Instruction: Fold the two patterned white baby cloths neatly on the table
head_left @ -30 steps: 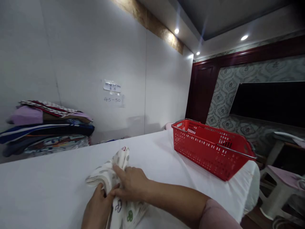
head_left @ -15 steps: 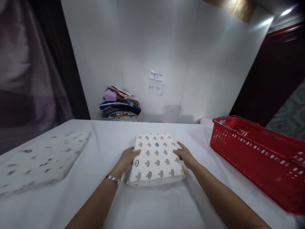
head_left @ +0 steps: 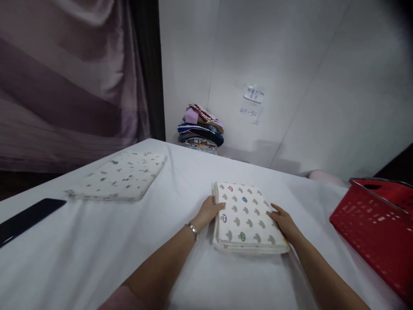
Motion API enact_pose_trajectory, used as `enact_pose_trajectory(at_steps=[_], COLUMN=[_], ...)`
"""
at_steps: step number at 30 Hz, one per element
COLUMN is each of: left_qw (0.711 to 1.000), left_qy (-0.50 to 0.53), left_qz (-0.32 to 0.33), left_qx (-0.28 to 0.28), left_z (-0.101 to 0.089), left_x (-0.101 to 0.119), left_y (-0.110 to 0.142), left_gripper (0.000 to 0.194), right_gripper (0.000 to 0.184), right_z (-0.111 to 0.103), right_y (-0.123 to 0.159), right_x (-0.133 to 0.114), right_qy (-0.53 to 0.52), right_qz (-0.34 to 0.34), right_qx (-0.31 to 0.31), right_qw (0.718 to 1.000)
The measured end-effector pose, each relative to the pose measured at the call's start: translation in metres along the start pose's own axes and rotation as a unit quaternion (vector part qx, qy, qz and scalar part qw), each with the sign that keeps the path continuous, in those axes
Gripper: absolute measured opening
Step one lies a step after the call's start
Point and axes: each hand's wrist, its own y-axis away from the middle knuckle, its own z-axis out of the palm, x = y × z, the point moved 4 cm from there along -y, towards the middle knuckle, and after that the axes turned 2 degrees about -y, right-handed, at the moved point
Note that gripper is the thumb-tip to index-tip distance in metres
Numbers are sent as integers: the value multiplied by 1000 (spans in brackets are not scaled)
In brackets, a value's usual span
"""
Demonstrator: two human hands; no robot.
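Observation:
A folded white cloth (head_left: 247, 219) printed with grey and coloured mushrooms lies in thick layers before me. My left hand (head_left: 209, 212) grips its left edge, thumb on top and the other fingers out of sight along the side. At the opposite edge, my right hand (head_left: 284, 221) holds the cloth in the same way, thumb and fingertips against it. A second folded white cloth (head_left: 129, 176), with small dark prints, lies flat to the left, apart from both hands.
A white cover (head_left: 135, 249) spreads over the table. To the right stands a red plastic basket (head_left: 374, 228) with metal handles. A dark flat object (head_left: 32, 217) lies at the left. Folded clothes (head_left: 201, 129) are piled beyond the table's far edge, near the wall (head_left: 274, 64).
My view has turned left, so everything appears shifted right and the dark flat object has come into sight. Both hands keep hold of the mushroom-print cloth.

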Motion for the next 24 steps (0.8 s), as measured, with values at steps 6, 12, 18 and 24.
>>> enact_pose_trajectory(at_steps=[6,12,18,24], left_qw=[1000,999,999,999], left_qy=[-17,-10,-4,-41], left_qz=[-11,-35,-43,-22], left_qx=[9,-10,-29,-10], left_z=[-2,-5,-6,-5], left_x=[-8,-3,-2,-2], left_y=[-2,-3,-4,-4], left_gripper=[78,63,38,37], right_gripper=[55,46,54,63], right_z=[15,106,154,166], right_y=[1,71,112,127], right_x=[-20,-48,-42,-13], right_qy=[280,334,418,479], right_qz=[-149,-310,-409,-470], right_qx=[30,-128,-99,-63], right_qw=[948,881,805,739])
